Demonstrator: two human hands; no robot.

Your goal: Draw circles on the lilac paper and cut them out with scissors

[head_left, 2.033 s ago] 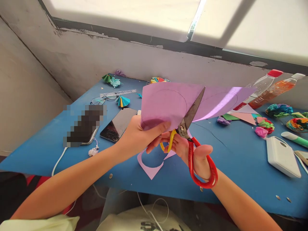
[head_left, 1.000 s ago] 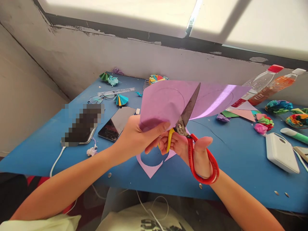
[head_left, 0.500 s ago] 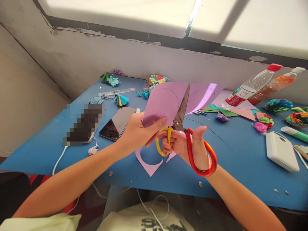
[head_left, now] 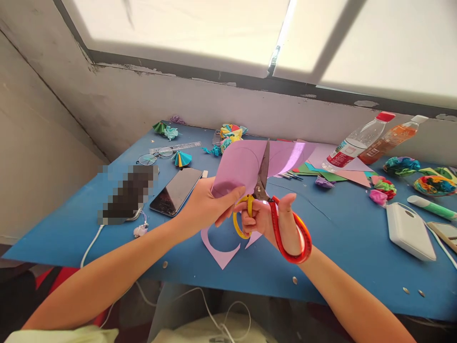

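Note:
A sheet of purple paper (head_left: 237, 164) with a curved line drawn on it is pinched at its lower left corner by my left hand (head_left: 210, 197). Through the loops of a pair of scissors (head_left: 263, 176), one handle yellow and one red, go the fingers and thumb of my right hand (head_left: 266, 219). The blades point away from me and cross the paper, which bends up on both sides of them. Below my hands, a curved purple offcut (head_left: 220, 257) lies on the blue table (head_left: 250, 281).
Left of my hands lie a dark phone (head_left: 176, 190), glasses (head_left: 157, 155) and a clear ruler (head_left: 182, 146). On the right are two bottles (head_left: 352, 143), a white power bank (head_left: 410, 231), crumpled paper flowers (head_left: 382, 190) and stacked coloured sheets (head_left: 333, 174).
My view has tilted slightly, so the table and bottles sit lower and further left at the right side. The scissor blades look closer together. Both hands keep their hold.

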